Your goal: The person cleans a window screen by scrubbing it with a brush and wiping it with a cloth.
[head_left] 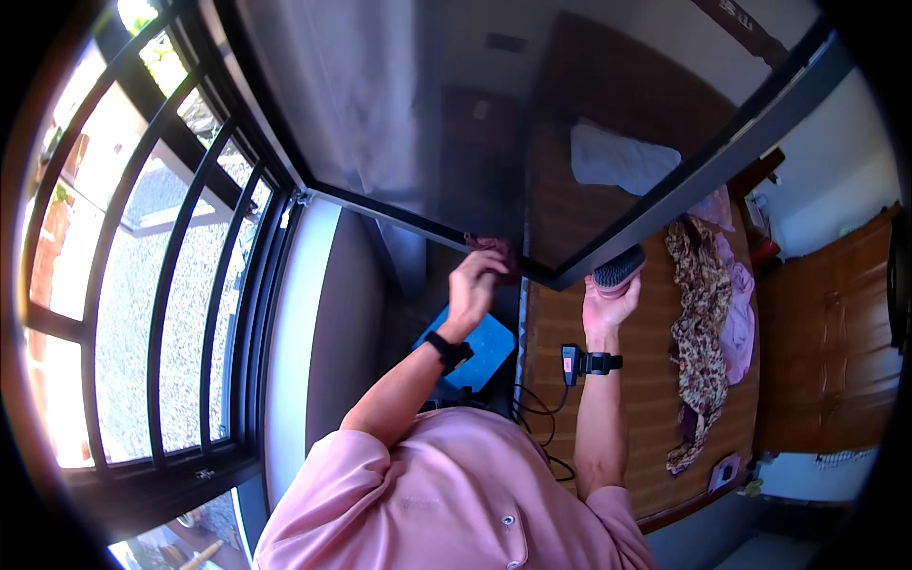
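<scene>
A dark-framed window sash (655, 223) stands open in front of me, its glass reflecting the room. My left hand (478, 282) is closed around a dark reddish cloth (491, 249), which lies against the sash's lower rail near the corner. At the other side of that corner, my right hand (611, 302) grips what looks like a brush (619, 270), with a dark textured top and a pinkish base. It sits against or just beside the frame; contact cannot be made out. A black strap with a small device (581, 363) is around my right wrist.
Left of me is a barred window (171, 275) with a white sill (302, 304). A blue stool-like object (480, 347) stands low behind my left arm. Right is a bed with a brown mat (636, 399), holding a patterned cloth (698, 351) and pink clothing (738, 323). Black cables (543, 418) hang between.
</scene>
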`<state>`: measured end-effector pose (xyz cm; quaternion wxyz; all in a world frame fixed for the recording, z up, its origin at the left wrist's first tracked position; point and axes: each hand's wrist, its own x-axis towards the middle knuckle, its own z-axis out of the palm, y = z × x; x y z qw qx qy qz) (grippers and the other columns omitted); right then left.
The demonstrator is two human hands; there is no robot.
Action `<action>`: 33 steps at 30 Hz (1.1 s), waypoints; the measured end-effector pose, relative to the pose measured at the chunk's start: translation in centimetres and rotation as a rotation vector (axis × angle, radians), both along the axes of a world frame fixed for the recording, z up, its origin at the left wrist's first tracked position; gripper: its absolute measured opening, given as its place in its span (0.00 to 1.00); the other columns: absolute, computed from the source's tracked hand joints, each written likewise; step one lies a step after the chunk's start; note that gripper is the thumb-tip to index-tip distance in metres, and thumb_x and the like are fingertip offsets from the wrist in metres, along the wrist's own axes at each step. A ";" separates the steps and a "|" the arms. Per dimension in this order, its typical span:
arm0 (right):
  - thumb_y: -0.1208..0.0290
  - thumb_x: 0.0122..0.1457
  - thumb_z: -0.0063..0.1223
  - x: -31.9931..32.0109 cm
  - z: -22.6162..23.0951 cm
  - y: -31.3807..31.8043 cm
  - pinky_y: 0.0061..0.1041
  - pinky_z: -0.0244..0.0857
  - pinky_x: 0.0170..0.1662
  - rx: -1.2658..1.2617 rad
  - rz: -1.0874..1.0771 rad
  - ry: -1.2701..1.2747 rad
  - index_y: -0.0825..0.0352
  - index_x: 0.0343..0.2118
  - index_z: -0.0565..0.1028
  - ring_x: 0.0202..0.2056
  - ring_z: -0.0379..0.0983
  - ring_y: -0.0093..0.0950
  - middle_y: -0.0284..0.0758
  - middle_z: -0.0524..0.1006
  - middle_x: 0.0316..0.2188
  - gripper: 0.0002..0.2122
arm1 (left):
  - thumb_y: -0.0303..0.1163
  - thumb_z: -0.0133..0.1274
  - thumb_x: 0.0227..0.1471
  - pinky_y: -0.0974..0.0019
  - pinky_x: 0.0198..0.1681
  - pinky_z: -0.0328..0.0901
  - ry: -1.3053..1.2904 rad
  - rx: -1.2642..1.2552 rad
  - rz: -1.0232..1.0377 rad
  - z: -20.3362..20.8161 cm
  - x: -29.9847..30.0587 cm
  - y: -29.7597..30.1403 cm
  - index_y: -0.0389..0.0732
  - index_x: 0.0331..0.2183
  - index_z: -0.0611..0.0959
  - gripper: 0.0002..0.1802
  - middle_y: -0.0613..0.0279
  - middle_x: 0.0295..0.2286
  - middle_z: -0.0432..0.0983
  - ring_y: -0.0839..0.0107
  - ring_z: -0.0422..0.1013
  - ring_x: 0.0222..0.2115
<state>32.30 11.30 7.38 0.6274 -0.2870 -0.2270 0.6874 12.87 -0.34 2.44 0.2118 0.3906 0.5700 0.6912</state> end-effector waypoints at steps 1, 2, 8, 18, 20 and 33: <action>0.48 0.68 0.39 -0.2 0.1 -0.7 0.35 0.64 0.48 0.005 0.010 -0.014 0.51 0.60 0.67 0.51 0.68 0.25 0.29 0.72 0.53 0.22 | 0.16 0.45 0.45 0.66 0.43 0.69 -0.189 -0.027 0.019 -1.5 -1.4 -1.0 0.33 0.26 0.83 0.12 0.54 0.34 0.80 0.66 0.76 0.38; 0.48 0.68 0.39 0.6 -0.3 -1.3 0.35 0.64 0.48 -0.006 -0.031 -0.012 0.51 0.60 0.67 0.51 0.68 0.25 0.29 0.72 0.53 0.22 | 0.19 0.43 0.47 0.68 0.38 0.69 -0.551 -0.233 -0.106 -0.7 -2.4 -2.2 0.33 0.25 0.83 0.12 0.55 0.32 0.80 0.68 0.76 0.33; 0.53 0.69 0.45 2.4 -4.0 -8.0 0.20 0.63 0.27 -0.134 0.038 -0.295 0.58 0.39 0.71 0.25 0.72 0.20 0.27 0.73 0.22 0.13 | 0.54 0.51 0.59 0.60 0.38 0.71 -1.062 -0.361 0.077 0.3 -10.2 -5.0 0.40 0.45 0.79 0.26 0.55 0.35 0.79 0.64 0.74 0.34; 0.66 0.57 0.63 -6.8 -1.7 -9.7 0.41 0.70 0.43 0.293 -0.062 -0.976 0.71 0.51 0.63 0.41 0.74 0.39 0.47 0.72 0.42 0.26 | 0.62 0.57 0.53 0.39 0.47 0.67 -1.046 -0.376 -0.055 -1.8 -18.3 -1.4 0.42 0.43 0.81 0.32 0.55 0.42 0.78 0.55 0.70 0.49; 0.65 0.56 0.64 -7.9 -1.3 -8.5 0.41 0.69 0.44 0.297 -0.207 -1.062 0.71 0.52 0.62 0.41 0.74 0.41 0.47 0.72 0.42 0.27 | 0.58 0.58 0.55 0.47 0.44 0.70 -1.111 -0.483 -0.066 -1.6 -18.4 -1.0 0.41 0.39 0.81 0.28 0.56 0.39 0.79 0.58 0.73 0.44; 0.69 0.52 0.61 -20.8 -1.3 -9.0 0.42 0.71 0.43 0.533 0.063 -1.362 0.70 0.44 0.66 0.39 0.75 0.50 0.49 0.75 0.36 0.20 | 0.54 0.57 0.57 0.61 0.29 0.70 -0.837 -0.384 -0.208 -3.8 -20.0 -0.3 0.40 0.31 0.77 0.24 0.63 0.24 0.75 0.68 0.72 0.23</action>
